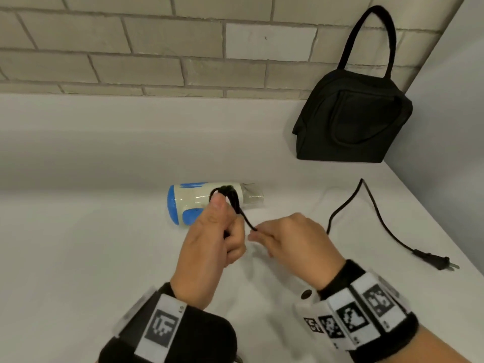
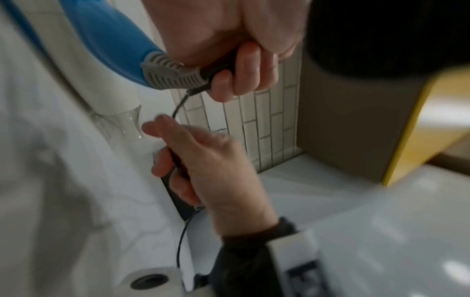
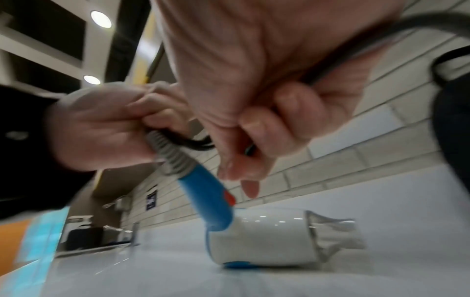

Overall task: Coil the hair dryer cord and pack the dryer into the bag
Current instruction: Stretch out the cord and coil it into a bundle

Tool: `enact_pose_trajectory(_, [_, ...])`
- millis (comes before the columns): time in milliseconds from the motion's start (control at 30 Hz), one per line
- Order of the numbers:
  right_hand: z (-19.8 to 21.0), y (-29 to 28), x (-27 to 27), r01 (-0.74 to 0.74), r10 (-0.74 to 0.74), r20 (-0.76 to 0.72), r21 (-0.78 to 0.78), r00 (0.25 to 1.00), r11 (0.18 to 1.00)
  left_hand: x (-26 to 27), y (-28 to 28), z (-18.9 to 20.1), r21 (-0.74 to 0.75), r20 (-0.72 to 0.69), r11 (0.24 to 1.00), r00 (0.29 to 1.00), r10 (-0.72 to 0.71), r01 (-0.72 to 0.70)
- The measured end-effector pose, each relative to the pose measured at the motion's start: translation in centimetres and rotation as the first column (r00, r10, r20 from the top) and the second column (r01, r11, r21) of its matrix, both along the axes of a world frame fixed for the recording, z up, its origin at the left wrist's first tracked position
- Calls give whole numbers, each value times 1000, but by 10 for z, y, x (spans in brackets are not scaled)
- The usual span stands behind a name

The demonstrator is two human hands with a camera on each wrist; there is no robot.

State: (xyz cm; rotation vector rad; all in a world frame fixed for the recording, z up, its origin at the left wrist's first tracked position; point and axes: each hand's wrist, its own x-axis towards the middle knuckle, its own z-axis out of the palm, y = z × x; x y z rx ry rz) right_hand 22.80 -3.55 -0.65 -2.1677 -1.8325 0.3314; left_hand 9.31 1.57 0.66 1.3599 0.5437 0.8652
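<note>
Dryer (image 1: pixel 207 203) lies on its side on the white desk (image 1: pixel 78 244), barrel cream with blue trim, clear nozzle toward the bag; blue handle rises toward the camera

Left hand (image 1: pixel 209 247), just in front of the dryer: fingers closed round the handle end and a few black loops of cord (image 1: pixel 246 218), thumb pressing the loops at top. Left wrist view shows the grey ribbed strain relief (image 2: pixel 170 74) under those fingers (image 2: pixel 244 68)

Right of the dryer, close beside the left hand: right hand (image 1: pixel 293 239), fingers curled, pinching the cord where it leaves the loops. Right wrist view shows cord running through that palm (image 3: pixel 330 66)

Further right of the dryer: loose cord climbs from behind the right hand, peaks, then trails down across the desk to the plug (image 1: pixel 434 260), lying flat near the desk's right edge, well apart from both hands

Bag (image 1: pixel 353 119), black, stands upright behind and right of the dryer in the corner against the tiled wall (image 1: pixel 131 48), handle up, touched by nothing. Whether its top is open, cannot tell
</note>
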Motion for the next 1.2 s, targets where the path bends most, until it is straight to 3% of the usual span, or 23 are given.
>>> enact_pose_trajectory(67, [-1,-1,-16,-77,80,105,-33,991,996,6,-4,-6,190,-70,982,997,15,-1])
enact_pose_trajectory(300, [11,-22,-32,-333,322,-110,-111,940,936,10,-6,-31,425,-137,905,985,103,-35])
enact_pose_trajectory(433, [27,-27,-26,-293,292,-24,-72,956,953,6,-3,-40,500,-248,865,964,98,41])
enact_pose_trajectory(600, [44,-30,-12,-207,215,-97,80,972,975,1,-3,-39,561,-336,822,934,120,96])
enact_pose_trajectory(767, [46,-28,13,-214,220,-49,104,974,971,-3,-6,-32,465,-364,872,931,33,151])
enact_pose_trajectory(900, [37,-19,14,-394,385,122,63,915,917,-4,-9,-32,335,-346,920,935,-81,203])
enact_pose_trajectory(967, [32,-11,15,-449,439,135,60,888,891,-5,-11,-30,225,-327,947,933,-149,230])
enact_pose_trajectory(1100, [28,7,16,-416,414,-46,-84,909,905,-6,-6,-28,-25,-214,967,944,-253,253])
enact_pose_trajectory(1200, [21,17,12,-408,391,-235,-25,890,913,-6,3,-29,-200,-106,939,946,-305,280])
